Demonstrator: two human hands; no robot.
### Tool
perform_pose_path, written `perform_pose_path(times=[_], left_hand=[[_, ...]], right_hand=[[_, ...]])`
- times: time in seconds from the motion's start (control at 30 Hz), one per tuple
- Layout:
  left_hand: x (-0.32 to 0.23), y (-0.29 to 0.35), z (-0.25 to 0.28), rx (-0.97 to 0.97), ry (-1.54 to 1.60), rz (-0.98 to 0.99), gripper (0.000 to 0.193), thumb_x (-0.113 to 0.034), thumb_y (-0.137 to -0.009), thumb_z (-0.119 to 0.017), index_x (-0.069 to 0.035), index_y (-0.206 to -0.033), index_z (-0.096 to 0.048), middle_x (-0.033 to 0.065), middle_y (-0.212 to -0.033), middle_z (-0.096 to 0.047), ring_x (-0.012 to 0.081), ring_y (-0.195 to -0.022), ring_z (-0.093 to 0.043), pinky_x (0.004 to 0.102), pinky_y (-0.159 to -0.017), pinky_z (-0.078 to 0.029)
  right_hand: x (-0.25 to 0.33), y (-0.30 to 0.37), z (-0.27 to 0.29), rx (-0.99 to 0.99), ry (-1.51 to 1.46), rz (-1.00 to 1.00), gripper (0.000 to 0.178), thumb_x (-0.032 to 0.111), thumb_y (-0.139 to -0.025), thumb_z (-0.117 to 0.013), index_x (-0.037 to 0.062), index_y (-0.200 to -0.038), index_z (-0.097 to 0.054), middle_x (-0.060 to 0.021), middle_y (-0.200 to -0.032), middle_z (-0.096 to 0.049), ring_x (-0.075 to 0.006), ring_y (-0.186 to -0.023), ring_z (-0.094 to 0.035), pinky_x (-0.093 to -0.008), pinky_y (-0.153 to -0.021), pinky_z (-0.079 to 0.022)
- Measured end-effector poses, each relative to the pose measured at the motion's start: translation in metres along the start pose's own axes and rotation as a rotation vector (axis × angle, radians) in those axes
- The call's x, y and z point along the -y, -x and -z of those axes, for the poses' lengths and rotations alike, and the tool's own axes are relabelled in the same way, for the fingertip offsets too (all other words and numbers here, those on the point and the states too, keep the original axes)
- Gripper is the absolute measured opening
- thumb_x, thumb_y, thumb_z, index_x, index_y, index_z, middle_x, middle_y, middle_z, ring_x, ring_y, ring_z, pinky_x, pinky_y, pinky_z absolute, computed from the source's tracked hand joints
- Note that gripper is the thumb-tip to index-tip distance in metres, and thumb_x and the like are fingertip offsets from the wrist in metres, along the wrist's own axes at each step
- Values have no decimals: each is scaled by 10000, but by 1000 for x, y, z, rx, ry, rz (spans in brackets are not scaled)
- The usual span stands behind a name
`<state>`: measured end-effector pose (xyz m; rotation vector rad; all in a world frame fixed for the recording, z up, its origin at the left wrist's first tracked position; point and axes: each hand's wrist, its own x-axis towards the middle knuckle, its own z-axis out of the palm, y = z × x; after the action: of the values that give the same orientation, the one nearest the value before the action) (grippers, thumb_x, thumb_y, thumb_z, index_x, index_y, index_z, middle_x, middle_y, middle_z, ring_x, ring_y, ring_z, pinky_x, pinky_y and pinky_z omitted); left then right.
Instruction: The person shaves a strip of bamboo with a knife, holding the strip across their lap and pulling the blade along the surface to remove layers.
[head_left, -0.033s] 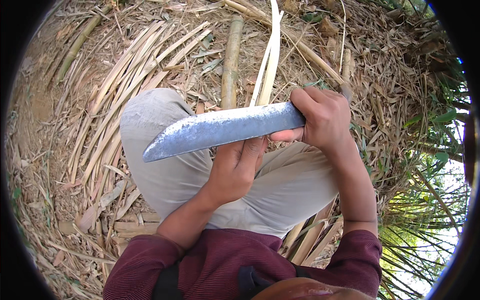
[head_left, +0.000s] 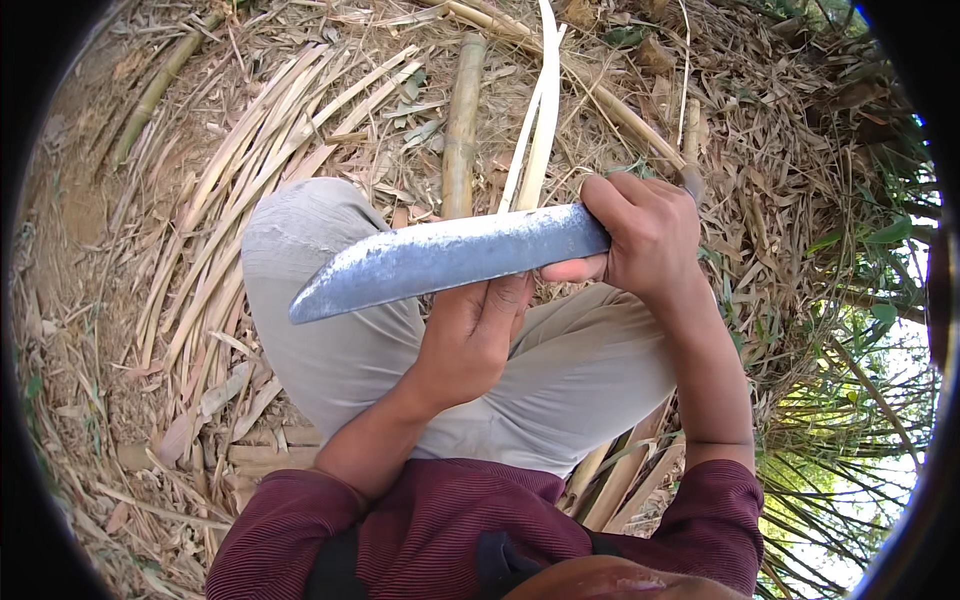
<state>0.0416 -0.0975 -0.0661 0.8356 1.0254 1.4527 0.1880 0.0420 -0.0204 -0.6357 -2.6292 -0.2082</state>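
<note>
My right hand [head_left: 645, 230] is closed round the handle of a machete [head_left: 450, 255], its thumb near the lower edge of the blade. The broad grey blade lies almost level across my lap, tip to the left, with whitish marks along its upper side. Under the blade, my left hand [head_left: 472, 335] is closed, its fingertips hidden by the metal. A pale split bamboo strip [head_left: 543, 130] runs from far ahead down behind the blade to that hand. Beside it is a narrower pale strip [head_left: 518, 160]; the blade covers where both meet the hand.
Split bamboo strips [head_left: 250, 160] lie in a bundle at the left. A bamboo pole [head_left: 463, 120] stretches ahead of my crossed legs [head_left: 330, 260], and a longer pole [head_left: 620, 110] slants at the far right. Dry leaves cover the ground; green plants [head_left: 840, 430] stand at the right.
The machete's tip has shifted very slightly to the right. Both hands and the bamboo strips stay in place.
</note>
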Motion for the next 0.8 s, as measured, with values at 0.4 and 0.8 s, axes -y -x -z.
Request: perform_pose_path(times=[0.4, 0.8], left_hand=[[-3, 7, 14, 27, -25, -31, 419, -364, -1072, -372, -67, -786, -445, -60, -588, -319, 22, -493, -252, 221, -439, -202], [8, 5, 4, -3, -137, -46, 434, -388, -1067, -381, -68, -784, -461, -64, -584, -340, 20, -482, -270, 212, -436, -221]], right_hand=[[-39, 11, 20, -264, -745, -823, 592, 596, -997, -413, 76, -731, -511, 49, -579, -383, -47, -514, -357, -239, -460, -269], [20, -29, 31, -202, -804, -417, 222, 136, -795, -827, 32, -885, -653, 94, -529, -373, 7, -479, -327, -208, -449, -231]])
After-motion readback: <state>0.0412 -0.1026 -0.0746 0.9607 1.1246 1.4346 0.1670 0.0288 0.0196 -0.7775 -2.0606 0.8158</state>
